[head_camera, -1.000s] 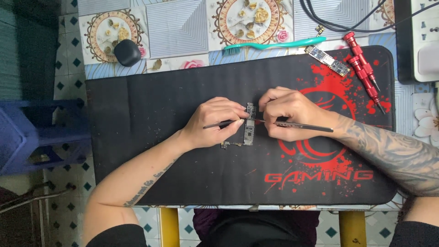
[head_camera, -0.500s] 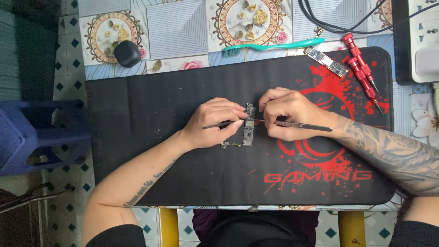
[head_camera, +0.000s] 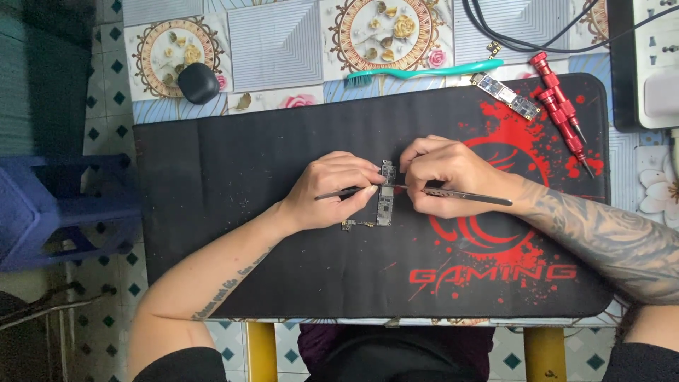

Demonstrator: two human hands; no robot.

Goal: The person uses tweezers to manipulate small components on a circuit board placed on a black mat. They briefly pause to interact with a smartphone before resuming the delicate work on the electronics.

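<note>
Nothing has shifted: the left hand [head_camera: 329,191] still pins the narrow dark circuit board [head_camera: 385,201] mid-mat, fingers clamped on a thin tool, while the right hand [head_camera: 453,177] grips slim metal tweezers [head_camera: 470,197].

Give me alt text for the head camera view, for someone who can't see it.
Seen from above, a left hand and a right hand each hold a thin metal tool against a small L-shaped circuit board on a black and red desk mat. Two red screwdrivers, a second circuit board and a teal toothbrush lie along the mat's far edge.
</note>
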